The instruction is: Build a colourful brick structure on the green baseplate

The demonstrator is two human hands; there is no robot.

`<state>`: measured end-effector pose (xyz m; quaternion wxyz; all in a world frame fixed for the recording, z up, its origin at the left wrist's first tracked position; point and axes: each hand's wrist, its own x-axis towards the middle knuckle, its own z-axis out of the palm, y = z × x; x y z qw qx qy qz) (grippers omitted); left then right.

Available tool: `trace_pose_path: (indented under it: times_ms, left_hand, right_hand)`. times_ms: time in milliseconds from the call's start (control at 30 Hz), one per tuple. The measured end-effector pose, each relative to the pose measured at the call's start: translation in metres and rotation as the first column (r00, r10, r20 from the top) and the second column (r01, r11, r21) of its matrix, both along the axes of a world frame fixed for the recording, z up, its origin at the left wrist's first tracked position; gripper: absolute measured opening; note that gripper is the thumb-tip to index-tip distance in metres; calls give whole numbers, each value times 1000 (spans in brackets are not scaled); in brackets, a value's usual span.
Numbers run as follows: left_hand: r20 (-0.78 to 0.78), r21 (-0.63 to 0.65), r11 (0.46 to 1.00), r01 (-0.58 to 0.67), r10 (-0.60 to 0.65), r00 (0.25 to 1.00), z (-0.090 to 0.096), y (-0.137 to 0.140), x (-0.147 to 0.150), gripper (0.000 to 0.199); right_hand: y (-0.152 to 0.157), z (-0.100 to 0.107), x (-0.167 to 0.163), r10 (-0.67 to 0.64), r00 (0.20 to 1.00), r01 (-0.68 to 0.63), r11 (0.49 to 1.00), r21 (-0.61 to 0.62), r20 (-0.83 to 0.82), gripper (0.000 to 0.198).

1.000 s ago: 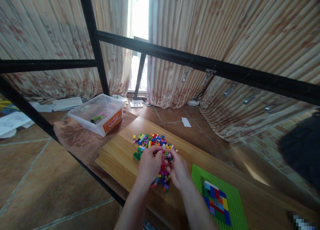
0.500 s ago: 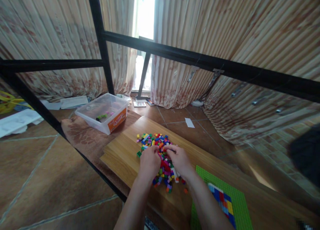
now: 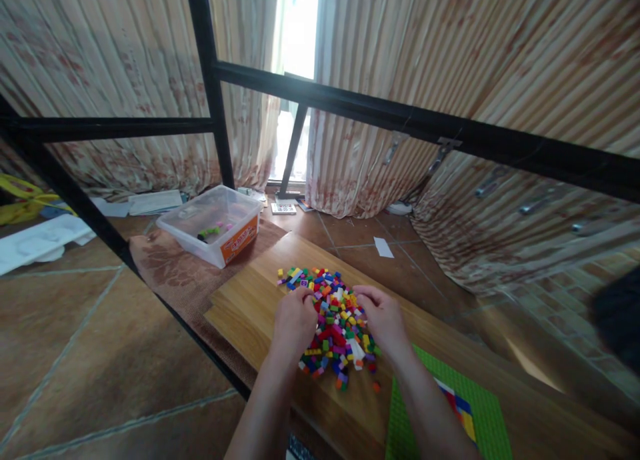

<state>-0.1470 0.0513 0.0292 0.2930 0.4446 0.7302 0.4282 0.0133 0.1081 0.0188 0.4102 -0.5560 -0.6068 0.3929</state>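
A mixed heap of small toy building bricks (image 3: 334,327) is spread over the wooden table (image 3: 250,297). At the heap's left edge is my left hand (image 3: 295,320), its fingers curled together; whatever they may hold is hidden. My right hand (image 3: 385,317) hovers along the right edge, thumb and fingers bent in a pinch, and any brick between them is too small to make out. A green baseplate (image 3: 487,407) lies to the right, partly under my right forearm. Joined blue, red, yellow and white bricks (image 3: 466,417) sit on it, partly covered by the arm.
A clear plastic bin (image 3: 200,237) with an orange label and a few pieces inside stands on a brown cloth beyond the table's left end. Black metal bars (image 3: 350,99) cross in front of the curtains. Papers (image 3: 383,247) lie on the tiled floor.
My hands have moved apart, the right one shifting rightward, so more of the heap's middle shows. The view has turned slightly, and my forearm covers more of the joined bricks.
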Motion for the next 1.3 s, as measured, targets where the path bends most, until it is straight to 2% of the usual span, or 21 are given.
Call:
trace_pose_path:
  times_ms: [67,133,200,300,533,700,800,967,1100,1200,1300]
  left_hand:
    - [22,5,1000,-14,14,1000,0,0,-3,27]
    - [30,-4,1000,-27,27,999,2,0,-5,26]
    - [18,-26,998,-51,51,999,5,0,-8,26]
    - [-4,-56,995,-82,82,997,8,-1,-10,27]
    - [-13,-55,996,-72,71,997,10,0,-10,29]
    - [2,-17,998,-62,62,998,8,-2,-13,28]
    - [15,-3,999,-51,51,999,8,-3,-13,28]
    - [31,8,999,-41,41,999,8,-2,-10,28]
    - [43,13,999,-42,41,998,9,-1,-10,27]
    - [62,22,999,-44,42,997,10,-1,-10,25]
    - [72,9,1000,-30,29,997,12,-1,-8,25]
  right_hand:
    - [13,1,-6,91,973,-119,985,123,214,24]
    - [26,3,-13,165,910,-246,953,175,382,26]
    - [36,5,-17,192,849,-310,935,171,492,29]
    - [47,2,-12,211,799,-335,934,125,563,31]
    - [45,-13,0,304,753,-405,913,47,583,27]
    - [31,-8,9,373,766,-458,888,36,524,17]
    - [22,-3,19,403,806,-459,888,28,434,15]
    - [23,-8,32,275,888,-301,954,14,368,24]
    - [34,-19,43,108,865,-143,989,34,490,29]
    - [37,-26,47,124,845,-151,989,9,520,31]
    - [32,-27,47,208,843,-227,974,-23,496,30]
